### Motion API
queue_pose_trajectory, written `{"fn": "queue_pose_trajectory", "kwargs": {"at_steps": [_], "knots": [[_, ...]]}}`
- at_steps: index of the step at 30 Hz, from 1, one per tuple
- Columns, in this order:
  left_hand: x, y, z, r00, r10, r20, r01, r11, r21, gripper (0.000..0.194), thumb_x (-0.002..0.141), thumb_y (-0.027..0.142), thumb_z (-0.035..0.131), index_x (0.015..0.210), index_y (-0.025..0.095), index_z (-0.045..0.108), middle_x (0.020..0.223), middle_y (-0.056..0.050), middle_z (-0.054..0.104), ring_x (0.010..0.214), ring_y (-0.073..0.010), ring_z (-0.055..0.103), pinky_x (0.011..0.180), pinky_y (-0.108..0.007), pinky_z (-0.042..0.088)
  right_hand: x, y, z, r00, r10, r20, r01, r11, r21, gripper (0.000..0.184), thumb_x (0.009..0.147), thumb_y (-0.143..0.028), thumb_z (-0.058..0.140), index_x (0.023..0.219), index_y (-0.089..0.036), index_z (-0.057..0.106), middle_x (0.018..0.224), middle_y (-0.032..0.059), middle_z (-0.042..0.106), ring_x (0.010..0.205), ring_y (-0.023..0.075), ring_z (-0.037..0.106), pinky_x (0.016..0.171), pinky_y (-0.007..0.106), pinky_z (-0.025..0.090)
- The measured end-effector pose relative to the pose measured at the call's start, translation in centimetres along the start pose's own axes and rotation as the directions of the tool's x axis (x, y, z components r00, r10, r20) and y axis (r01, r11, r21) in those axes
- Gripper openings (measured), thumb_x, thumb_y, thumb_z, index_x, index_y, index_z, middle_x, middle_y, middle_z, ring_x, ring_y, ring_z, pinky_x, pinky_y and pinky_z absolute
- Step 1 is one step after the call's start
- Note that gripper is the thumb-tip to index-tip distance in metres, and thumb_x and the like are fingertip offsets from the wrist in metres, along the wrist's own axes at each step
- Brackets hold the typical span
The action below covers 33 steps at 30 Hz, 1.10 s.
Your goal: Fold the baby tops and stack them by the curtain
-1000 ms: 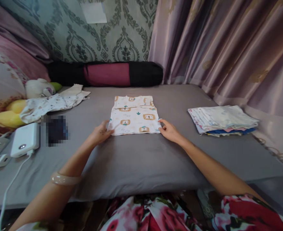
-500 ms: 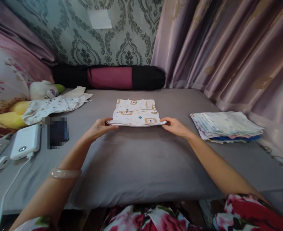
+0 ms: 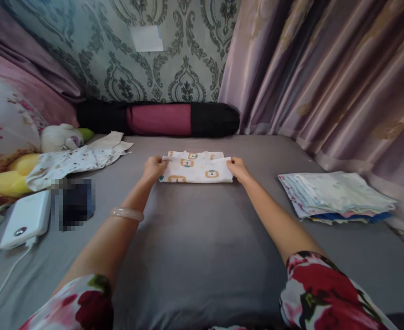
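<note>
White cloth [image 3: 197, 170], printed with tan animal faces and small green leaf shapes: one piece, near the middle of the grey sheet [image 3: 202, 247], doubled into a wide, shallow strip; its front layer brought up and over, a further printed band showing behind the upper edge

Left hand [image 3: 155, 167]: at the cloth's left end, thumb and fingers closed on the upper left corner

Right hand [image 3: 239, 168]: at the cloth's right end, fingertips pinching the upper right corner, level with the left hand

Bangle [image 3: 128, 213]: one, pale and glossy, around the left forearm

Sleeves [image 3: 83, 302]: a pair, floral in red, white and green, on both arms

Pile of folded cloths [image 3: 337, 195]: to the right, well apart from the right hand; pale pieces on top, blue and pink edges below

Dark object [image 3: 77, 201]: left of the left forearm, blurred into blocks, kind not discernible

White device [image 3: 26, 220]: beside the dark object, round dark spot on its face, white cable [image 3: 8, 275] plugged into its near end

Spotted cloth [image 3: 71, 162]: white, loosely spread at far left, near a white plush toy [image 3: 59, 137] and a yellow item [image 3: 9, 176]

Bolster [image 3: 159, 119]: black with a maroon middle, lying along the patterned wall [image 3: 195, 55]

Curtain [image 3: 308, 82]: mauve, hanging in folds at right
</note>
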<state>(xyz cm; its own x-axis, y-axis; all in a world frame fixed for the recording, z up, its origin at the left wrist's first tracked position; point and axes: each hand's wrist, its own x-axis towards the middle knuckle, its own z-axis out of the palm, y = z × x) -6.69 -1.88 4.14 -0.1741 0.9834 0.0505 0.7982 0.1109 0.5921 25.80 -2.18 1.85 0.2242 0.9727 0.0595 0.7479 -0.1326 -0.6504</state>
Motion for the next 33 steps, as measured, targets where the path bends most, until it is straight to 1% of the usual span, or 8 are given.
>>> {"fn": "queue_pose_trajectory", "kwargs": {"at_steps": [3, 6, 8, 13, 17, 24, 29, 33], "knots": [[1.2, 0.9, 1.0, 0.999, -0.028, -0.042, 0.03, 0.998, 0.052, 0.029, 0.088, 0.033, 0.044, 0.089, 0.016, 0.068, 0.083, -0.01, 0.068, 0.088, -0.0248, 0.064, 0.071, -0.031, 0.046, 1.0, -1.1, 0.8, 0.993, 0.092, -0.074, -0.099, 0.99, -0.098, 0.026, 0.093, -0.023, 0.042, 0.1, -0.015, 0.066, 0.101, 0.0134, 0.071, 0.092, 0.0208, 0.065, 0.075, 0.026, 0.047], [1.9, 1.5, 2.0, 0.995, -0.01, -0.1, 0.02, 0.995, 0.1, 0.032, 0.094, 0.03, 0.036, 0.097, 0.016, 0.065, 0.099, -0.016, 0.069, 0.099, -0.0276, 0.063, 0.079, -0.034, 0.046, 1.3, -2.0, 1.2, 0.987, 0.102, -0.127, -0.12, 0.982, -0.148, 0.029, 0.097, -0.025, 0.039, 0.111, -0.013, 0.062, 0.105, 0.0163, 0.069, 0.098, 0.0237, 0.065, 0.08, 0.03, 0.047], [2.3, 1.6, 2.7, 0.991, 0.012, -0.131, 0.001, 0.995, 0.103, 0.034, 0.096, 0.03, 0.032, 0.105, 0.016, 0.062, 0.104, -0.017, 0.068, 0.101, -0.0283, 0.063, 0.081, -0.035, 0.045, 1.3, -2.3, 1.5, 0.985, 0.107, -0.136, -0.13, 0.977, -0.171, 0.033, 0.099, -0.028, 0.034, 0.116, -0.013, 0.058, 0.104, 0.0171, 0.068, 0.098, 0.0259, 0.066, 0.081, 0.033, 0.047], [3.2, 1.5, 4.1, 0.991, 0.018, -0.131, -0.007, 0.996, 0.084, 0.036, 0.099, 0.032, 0.029, 0.115, 0.015, 0.056, 0.105, -0.018, 0.068, 0.099, -0.0288, 0.064, 0.078, -0.034, 0.044, 1.4, -2.4, 1.8, 0.991, 0.048, -0.126, -0.077, 0.969, -0.235, 0.036, 0.102, -0.031, 0.027, 0.12, -0.013, 0.052, 0.105, 0.0184, 0.067, 0.099, 0.0292, 0.066, 0.08, 0.037, 0.047], [3.7, 1.4, 4.5, 0.993, 0.028, -0.117, -0.011, 0.99, 0.14, 0.04, 0.1, 0.035, 0.026, 0.121, 0.014, 0.053, 0.106, -0.02, 0.068, 0.099, -0.0301, 0.065, 0.078, -0.035, 0.042, 2.0, -2.4, 1.9, 0.993, 0.028, -0.117, -0.061, 0.957, -0.283, 0.034, 0.103, -0.031, 0.027, 0.119, -0.014, 0.052, 0.106, 0.0186, 0.068, 0.1, 0.0288, 0.066, 0.081, 0.037, 0.047], [4.6, 0.7, 5.3, 0.997, 0.01, -0.082, 0.007, 0.977, 0.212, 0.043, 0.1, 0.038, 0.023, 0.121, 0.013, 0.051, 0.107, -0.023, 0.067, 0.096, -0.0325, 0.066, 0.076, -0.038, 0.044, 2.6, -1.9, 2.3, 0.992, 0.015, -0.121, -0.053, 0.947, -0.318, 0.033, 0.103, -0.03, 0.028, 0.119, -0.013, 0.052, 0.106, 0.0193, 0.068, 0.101, 0.0273, 0.067, 0.084, 0.036, 0.047], [5.0, 0.0, 6.0, 0.996, -0.013, -0.089, 0.032, 0.974, 0.223, 0.042, 0.099, 0.038, 0.025, 0.12, 0.014, 0.051, 0.105, -0.024, 0.068, 0.098, -0.0328, 0.067, 0.076, -0.039, 0.047, 2.5, -1.8, 2.8, 0.99, 0.054, -0.131, -0.094, 0.941, -0.324, 0.035, 0.102, -0.029, 0.03, 0.119, -0.011, 0.054, 0.106, 0.0212, 0.068, 0.101, 0.0273, 0.067, 0.085, 0.037, 0.047], [4.8, 0.3, 5.8, 0.996, -0.037, -0.077, 0.053, 0.976, 0.212, 0.041, 0.098, 0.038, 0.028, 0.119, 0.012, 0.052, 0.107, -0.026, 0.066, 0.1, -0.0344, 0.066, 0.078, -0.041, 0.047, 2.9, -1.6, 2.8, 0.984, 0.11, -0.138, -0.147, 0.942, -0.3, 0.035, 0.101, -0.029, 0.034, 0.119, -0.009, 0.056, 0.105, 0.0228, 0.068, 0.102, 0.0293, 0.066, 0.085, 0.038, 0.047]]}}
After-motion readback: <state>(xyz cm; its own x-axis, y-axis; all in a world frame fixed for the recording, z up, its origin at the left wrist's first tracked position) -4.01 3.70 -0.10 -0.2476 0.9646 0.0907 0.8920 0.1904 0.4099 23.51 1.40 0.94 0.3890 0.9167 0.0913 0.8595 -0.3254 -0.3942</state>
